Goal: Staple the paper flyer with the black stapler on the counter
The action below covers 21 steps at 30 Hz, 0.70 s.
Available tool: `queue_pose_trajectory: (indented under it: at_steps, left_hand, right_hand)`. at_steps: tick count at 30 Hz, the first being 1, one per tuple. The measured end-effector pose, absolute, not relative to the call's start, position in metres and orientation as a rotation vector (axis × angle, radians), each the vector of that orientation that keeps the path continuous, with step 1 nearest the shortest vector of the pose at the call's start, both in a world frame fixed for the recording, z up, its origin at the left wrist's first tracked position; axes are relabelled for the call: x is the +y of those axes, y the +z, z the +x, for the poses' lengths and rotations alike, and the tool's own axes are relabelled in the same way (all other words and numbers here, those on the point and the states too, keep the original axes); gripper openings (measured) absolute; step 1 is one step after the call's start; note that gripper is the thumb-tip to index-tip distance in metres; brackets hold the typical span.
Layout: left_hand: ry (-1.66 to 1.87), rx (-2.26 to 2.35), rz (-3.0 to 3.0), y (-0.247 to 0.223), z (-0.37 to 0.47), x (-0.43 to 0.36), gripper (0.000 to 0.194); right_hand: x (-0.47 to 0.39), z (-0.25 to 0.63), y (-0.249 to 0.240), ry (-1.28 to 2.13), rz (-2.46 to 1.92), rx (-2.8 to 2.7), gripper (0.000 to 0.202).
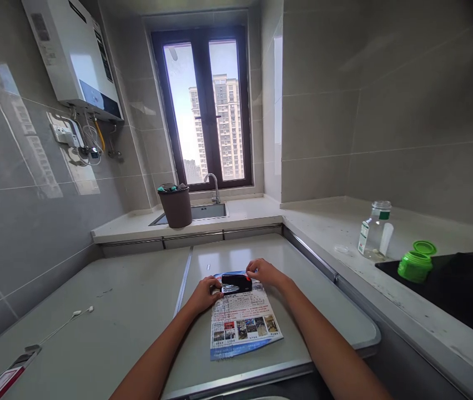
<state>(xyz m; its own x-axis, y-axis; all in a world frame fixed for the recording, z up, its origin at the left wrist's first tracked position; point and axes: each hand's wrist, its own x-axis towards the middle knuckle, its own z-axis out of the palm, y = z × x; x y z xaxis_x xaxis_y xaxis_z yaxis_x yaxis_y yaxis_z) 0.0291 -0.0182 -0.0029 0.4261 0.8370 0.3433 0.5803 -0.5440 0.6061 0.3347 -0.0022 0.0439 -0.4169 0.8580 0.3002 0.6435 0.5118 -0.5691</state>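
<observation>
A black stapler (pixel 237 282) lies across the upper part of a printed leaflet (pixel 245 316) on the folding table. At the stapler's left end, my left hand (pixel 208 293) has its fingers closed on that end, beside the leaflet's left edge. My right hand (pixel 265 272) is at the upper right corner of the leaflet, its fingertips pinched together by the stapler's right end, near a small red spot. What those right fingertips hold is too small to make out.
White earphones (pixel 77 313) and a red-and-white box (pixel 5 383) lie on the left. Behind stand a brown bin (pixel 177 206) and a sink (pixel 207 211). A glass bottle (pixel 373 236) and green jar (pixel 415 265) stand on the right counter (pixel 323 222).
</observation>
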Motion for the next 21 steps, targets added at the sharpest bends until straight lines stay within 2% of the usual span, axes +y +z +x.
queue_pose_trajectory:
  at_steps: [13, 16, 19, 21]
  left_hand:
    - [0.842, 1.298, 2.306, -0.004, 0.028, -0.018, 0.020]
    - [0.839, 1.287, 2.346, -0.004, 0.028, -0.016, 0.019]
    - [0.845, 1.249, 2.360, -0.002, 0.026, -0.017, 0.020]
    - [0.856, 1.239, 2.336, 0.000, 0.024, -0.018, 0.022]
  right_hand:
    - [-0.003, 0.324, 0.034, 0.324, -1.134, -2.194, 0.032]
    - [-0.002, 0.313, 0.022, 0.389, -1.074, -2.208, 0.025]
    - [-0.005, 0.306, 0.014, 0.466, -1.081, -2.260, 0.036]
    - [-0.007, 0.303, 0.012, 0.473, -1.117, -2.264, 0.035]
